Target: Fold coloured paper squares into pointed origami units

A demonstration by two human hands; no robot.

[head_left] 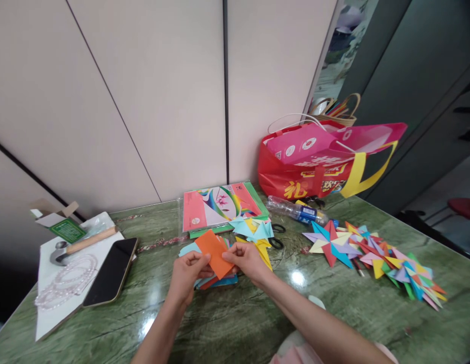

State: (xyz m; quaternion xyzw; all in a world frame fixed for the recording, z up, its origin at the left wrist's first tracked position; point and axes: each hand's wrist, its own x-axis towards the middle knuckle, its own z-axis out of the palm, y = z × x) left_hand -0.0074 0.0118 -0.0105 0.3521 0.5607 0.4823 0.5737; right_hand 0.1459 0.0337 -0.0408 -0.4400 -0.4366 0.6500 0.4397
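Note:
An orange sheet of paper (215,253) is held up between both hands, just above a loose pile of coloured paper (220,282). My left hand (188,272) pinches its left edge between thumb and fingers. On the opposite edge, my right hand (247,259) has a similar pinch. Behind my right hand lie folded light-blue paper pieces (253,230) and folded yellow pieces (262,250). The black handles of a pair of scissors (276,243) show beside them.
Folded paper stars (329,243) lie in a row at the right. A plastic bottle (295,210) and a red bag (288,177) stand behind. A paper pack (220,202) lies by the wall. At left are a phone (111,273), beads (68,280) and a wooden-handled hammer (91,240).

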